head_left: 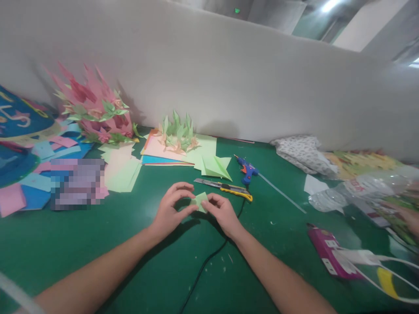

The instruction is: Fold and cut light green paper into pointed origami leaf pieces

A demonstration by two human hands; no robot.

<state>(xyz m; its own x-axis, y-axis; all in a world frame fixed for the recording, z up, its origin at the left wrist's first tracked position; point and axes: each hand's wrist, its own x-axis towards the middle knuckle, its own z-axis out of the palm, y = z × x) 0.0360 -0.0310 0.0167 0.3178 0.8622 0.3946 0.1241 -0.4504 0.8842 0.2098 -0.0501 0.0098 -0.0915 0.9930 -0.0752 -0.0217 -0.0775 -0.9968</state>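
Both my hands meet over the green table (81, 244), pinching a small folded piece of light green paper (200, 200) between them. My left hand (170, 209) curls its fingers round the paper's left side. On the paper's right side, the thumb and fingertips of my right hand (223, 211) are pressed to it. Just behind my hands lies a yellow and black utility knife (225, 188), and a folded green paper shape (215, 167) sits beyond it.
A blue glue gun (247, 170) with a glue stick lies right of the knife; its black cord (203, 266) runs toward me. Coloured paper sheets and paper flowers (94, 111) crowd the left. Plastic bottle (360, 189), patterned cloth and a pink power strip (329, 257) sit right.
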